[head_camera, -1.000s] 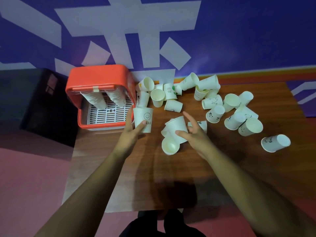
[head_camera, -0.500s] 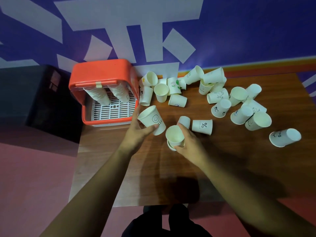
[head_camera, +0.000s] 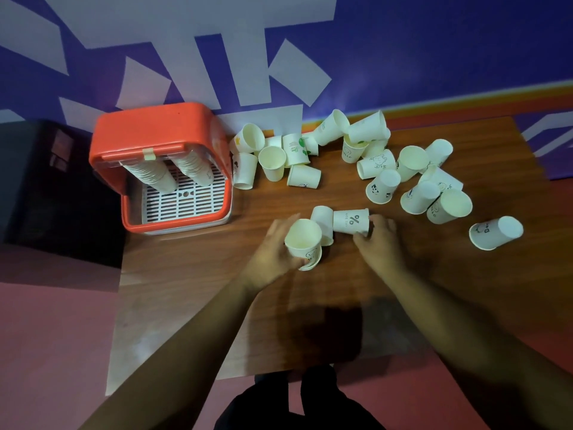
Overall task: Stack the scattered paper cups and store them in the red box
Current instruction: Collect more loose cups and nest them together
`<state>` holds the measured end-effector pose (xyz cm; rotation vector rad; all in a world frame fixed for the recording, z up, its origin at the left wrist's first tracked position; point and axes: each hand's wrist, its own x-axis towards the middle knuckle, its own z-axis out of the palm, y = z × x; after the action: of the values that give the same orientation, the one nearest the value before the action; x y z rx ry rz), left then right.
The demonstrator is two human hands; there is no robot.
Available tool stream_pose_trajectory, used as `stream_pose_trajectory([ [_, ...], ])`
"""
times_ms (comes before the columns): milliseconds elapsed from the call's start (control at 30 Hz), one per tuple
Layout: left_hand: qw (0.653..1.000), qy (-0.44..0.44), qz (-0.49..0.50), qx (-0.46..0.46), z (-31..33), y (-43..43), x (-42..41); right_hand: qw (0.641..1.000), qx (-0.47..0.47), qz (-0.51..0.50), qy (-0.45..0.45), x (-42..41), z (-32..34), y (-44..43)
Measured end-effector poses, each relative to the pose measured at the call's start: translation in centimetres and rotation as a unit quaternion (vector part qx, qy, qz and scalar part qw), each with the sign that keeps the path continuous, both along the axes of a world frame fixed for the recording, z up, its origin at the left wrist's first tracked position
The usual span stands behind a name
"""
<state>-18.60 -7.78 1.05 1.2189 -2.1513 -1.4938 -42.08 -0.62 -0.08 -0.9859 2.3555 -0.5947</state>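
Note:
My left hand grips a short stack of white paper cups, mouth up, near the middle of the wooden table. My right hand reaches to a cup printed with a percent sign that lies on its side, with the fingers curling round its right end. Another cup lies between the stack and that one. The red box stands open at the table's back left, with two long cup stacks leaning inside it over a white grid.
Several loose cups lie scattered across the back and right of the table, one cup apart at the far right. A dark cabinet stands left of the table. The purple wall runs behind.
The left hand's cup went onto the stack, which my left hand now grips. My right hand let go of the stack and moved right to the percent-sign cup.

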Motion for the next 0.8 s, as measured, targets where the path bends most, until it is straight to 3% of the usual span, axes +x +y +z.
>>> stream_pose_trajectory([
  [167,0.994,-0.064,-0.081,-0.021,-2.4,0.5,-0.2,0.997,0.056,-0.05,-0.023,-0.9,-1.7,-1.8],
  [300,0.989,-0.088,-0.109,0.049,-3.6,1.1,-0.6,0.997,0.043,-0.051,-0.035,-1.7,-3.2,-2.9],
  [467,0.989,-0.075,-0.1,0.081,-4.2,2.1,-1.7,0.998,0.05,-0.032,-0.005,-2.7,-4.4,-3.1],
  [600,0.989,-0.053,-0.1,0.091,-3.9,2.5,-2.8,0.999,0.002,-0.047,-0.02,-3.3,-3.7,-2.2],
  [667,0.995,-0.041,-0.039,0.079,-3.8,1.9,-3.2,0.997,-0.048,-0.055,-0.019,-3.4,-2.5,-1.5],
  [733,0.995,-0.043,0.081,0.031,-4.0,0.3,-3.6,0.995,-0.075,-0.062,-0.032,-3.3,-0.7,-0.7],
  [800,0.982,-0.097,0.164,0.003,-3.9,-1.8,-4.3,0.993,-0.091,-0.05,-0.056,-3.1,1.0,-0.1],
])
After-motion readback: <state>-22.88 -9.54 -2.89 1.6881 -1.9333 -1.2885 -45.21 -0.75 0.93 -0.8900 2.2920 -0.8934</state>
